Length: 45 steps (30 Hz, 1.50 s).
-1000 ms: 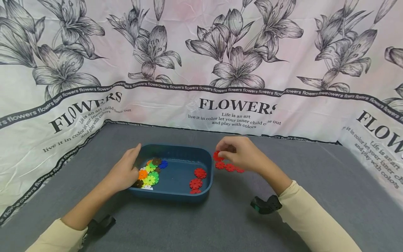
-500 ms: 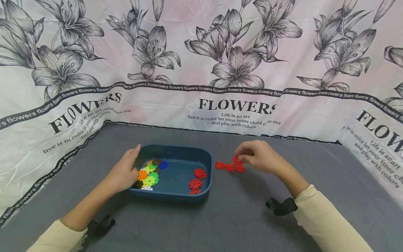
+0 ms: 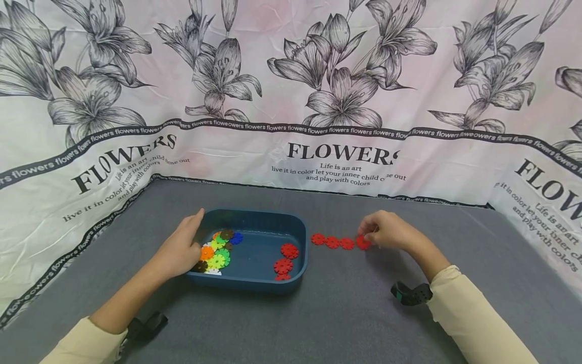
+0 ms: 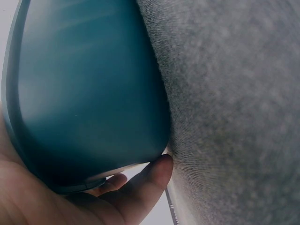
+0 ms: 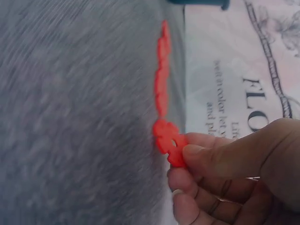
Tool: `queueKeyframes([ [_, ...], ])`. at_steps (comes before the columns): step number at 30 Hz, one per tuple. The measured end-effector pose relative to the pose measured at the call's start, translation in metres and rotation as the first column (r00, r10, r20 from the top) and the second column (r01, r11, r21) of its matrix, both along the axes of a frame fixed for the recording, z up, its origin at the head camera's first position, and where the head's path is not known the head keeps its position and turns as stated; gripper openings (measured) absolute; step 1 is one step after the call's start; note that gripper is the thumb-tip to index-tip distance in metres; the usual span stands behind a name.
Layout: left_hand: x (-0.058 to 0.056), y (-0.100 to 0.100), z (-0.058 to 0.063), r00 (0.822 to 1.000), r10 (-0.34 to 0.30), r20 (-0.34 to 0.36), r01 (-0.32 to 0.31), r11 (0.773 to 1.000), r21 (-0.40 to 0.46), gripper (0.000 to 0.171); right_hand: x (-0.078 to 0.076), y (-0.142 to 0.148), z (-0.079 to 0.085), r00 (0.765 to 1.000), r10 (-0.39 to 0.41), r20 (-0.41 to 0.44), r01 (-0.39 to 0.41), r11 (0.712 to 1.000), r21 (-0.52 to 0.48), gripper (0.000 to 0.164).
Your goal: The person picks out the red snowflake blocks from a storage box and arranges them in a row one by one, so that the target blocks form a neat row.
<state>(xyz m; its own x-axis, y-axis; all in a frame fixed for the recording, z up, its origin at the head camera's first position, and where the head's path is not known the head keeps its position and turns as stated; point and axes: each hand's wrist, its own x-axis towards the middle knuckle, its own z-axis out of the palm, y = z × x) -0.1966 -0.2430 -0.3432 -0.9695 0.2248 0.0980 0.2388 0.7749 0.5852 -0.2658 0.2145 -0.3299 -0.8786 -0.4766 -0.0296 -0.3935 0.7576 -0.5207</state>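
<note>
Grey cloth (image 3: pixel 345 313) runs back to a flower-printed curtain (image 3: pixel 236 156). I have the left hand (image 3: pixel 178 247) gripping the blue tub (image 3: pixel 254 286) at its left end, while the right hand (image 3: pixel 388 231) pinches a red disc (image 3: pixel 362 243) at the right end of a red row (image 3: pixel 332 242) beside the tub.

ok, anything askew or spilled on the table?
Nothing stands out: the bin is upright, and the red discs beside it form a row, too orderly to look spilled. The end disc tilts, but the right hand pinches it.
</note>
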Motion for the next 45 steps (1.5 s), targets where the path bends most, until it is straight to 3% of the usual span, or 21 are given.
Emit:
queueKeyframes([
  [4, 0.0, 0.0, -0.001, 1.0, 0.0, 0.007, 0.0, 1.0, 0.0, 0.079, -0.002, 0.003, -0.005, 1.0, 0.015, -0.025, -0.014, 0.999, 0.05, 0.01],
  [10, 0.0, -0.001, 0.0, 1.0, -0.003, -0.001, 0.003, 1.0, 0.003, 0.079, -0.002, 0.002, -0.004, 0.998, 0.041, -0.041, -0.037, 0.995, 0.089, 0.023],
  [26, -0.001, 0.0, -0.001, 1.0, 0.004, -0.004, -0.004, 1.0, 0.0, 0.079, -0.001, -0.003, -0.007, 0.996, 0.081, -0.025, -0.079, 0.994, 0.078, 0.02],
  [32, -0.001, 0.0, 0.0, 1.0, 0.006, -0.004, -0.006, 1.0, -0.001, 0.079, 0.003, -0.012, -0.001, 0.988, 0.116, -0.099, -0.109, 0.991, 0.076, 0.02],
  [39, 0.001, 0.002, 0.0, 1.0, 0.007, 0.004, -0.007, 1.0, 0.004, 0.078, 0.018, -0.052, 0.017, 0.934, 0.195, -0.3, -0.225, 0.972, -0.066, 0.013],
  [42, 0.0, 0.001, 0.0, 1.0, 0.001, 0.005, -0.001, 1.0, 0.006, 0.079, 0.025, -0.079, 0.024, 0.875, 0.258, -0.409, -0.32, 0.943, -0.089, 0.012],
  [45, 0.0, 0.0, 0.0, 1.0, -0.004, 0.005, 0.004, 1.0, 0.006, 0.079, 0.031, -0.11, 0.025, 0.794, 0.37, -0.482, -0.422, 0.906, -0.001, 0.012],
])
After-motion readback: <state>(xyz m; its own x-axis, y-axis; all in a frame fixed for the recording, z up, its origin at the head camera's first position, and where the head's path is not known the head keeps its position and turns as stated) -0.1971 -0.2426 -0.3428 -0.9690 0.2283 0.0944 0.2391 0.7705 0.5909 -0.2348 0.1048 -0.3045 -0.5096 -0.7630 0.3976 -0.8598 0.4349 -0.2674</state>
